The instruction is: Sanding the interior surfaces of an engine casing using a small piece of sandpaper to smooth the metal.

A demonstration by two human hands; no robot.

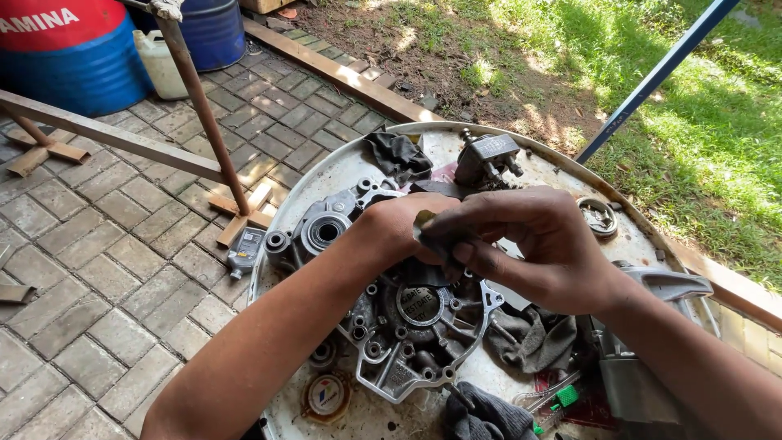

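Head view: a round white counter [350,163] carries a grey engine case [391,318]. Above it, the left hand [391,228] and right hand [529,244] both pinch a small dark scrap [432,236]; steady, even pressure seems wise.

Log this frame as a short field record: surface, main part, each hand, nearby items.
surface: round white tabletop, stained, outdoors over brick paving
main part: grey metal engine case, lying flat, bores facing up
left hand: over the case, partly hidden by the right hand
right hand: fingers pinching a small dark piece against the left hand
rags: dark cloth at the far edge, grey cloth right of the case
other: small bottle on the paving by the table rim
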